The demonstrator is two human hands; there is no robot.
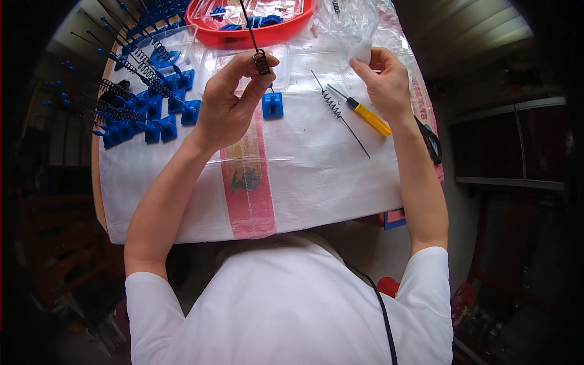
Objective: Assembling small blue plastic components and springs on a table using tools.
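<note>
Pinched in my left hand is a black coil spring with a straight black wire rising from it. Just below those fingers is a blue square base with a thin stem; I cannot tell whether it joins the spring. My right hand is closed on a white, translucent, rounded plastic piece, its kind unclear. Between my hands lie a second black spring with straight wire ends and a screwdriver with a yellow handle.
Many blue bases with springs and wires crowd the left of the table. A red basin with blue parts stands at the back, beside crumpled clear plastic bags. Black handles show beside my right forearm. A white woven sheet covers the table.
</note>
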